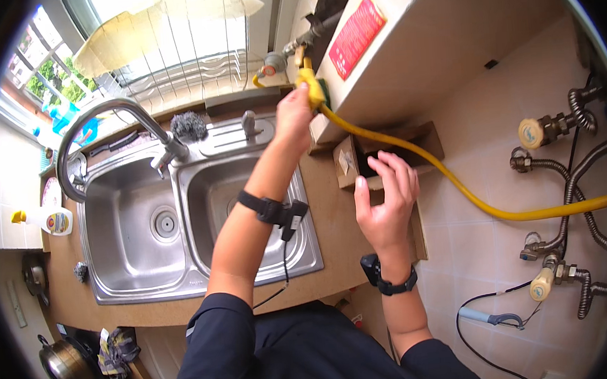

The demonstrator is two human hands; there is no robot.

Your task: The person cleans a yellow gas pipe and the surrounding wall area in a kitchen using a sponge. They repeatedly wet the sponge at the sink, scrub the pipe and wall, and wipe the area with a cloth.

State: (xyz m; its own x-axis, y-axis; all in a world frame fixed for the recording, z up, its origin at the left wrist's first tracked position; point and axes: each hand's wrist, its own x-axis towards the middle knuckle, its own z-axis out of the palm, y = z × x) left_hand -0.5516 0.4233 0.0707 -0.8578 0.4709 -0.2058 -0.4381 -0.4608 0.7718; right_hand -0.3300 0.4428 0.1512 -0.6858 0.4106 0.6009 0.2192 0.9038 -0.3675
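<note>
My left hand (294, 113) is closed on a yellow sponge (313, 89) with a dark green scouring side. The sponge lies against the upper end of a yellow gas hose (442, 169), just below a pipe valve. From there the hose curves down to the right and crosses in front of the tiled wall. My right hand (391, 199) is raised below the hose, fingers apart and slightly bent, holding nothing. Behind its fingertips is an open cardboard box (346, 165). Both wrists wear black straps with small devices.
A double steel sink (134, 264) with an arched faucet (137, 108) is to the left. Steel wool (189, 126), a spray bottle (58, 221) and a wire rack (184, 66) stand around it. Water valves (532, 132) and braided hoses are at right, a lidded pot (68, 372) lower left.
</note>
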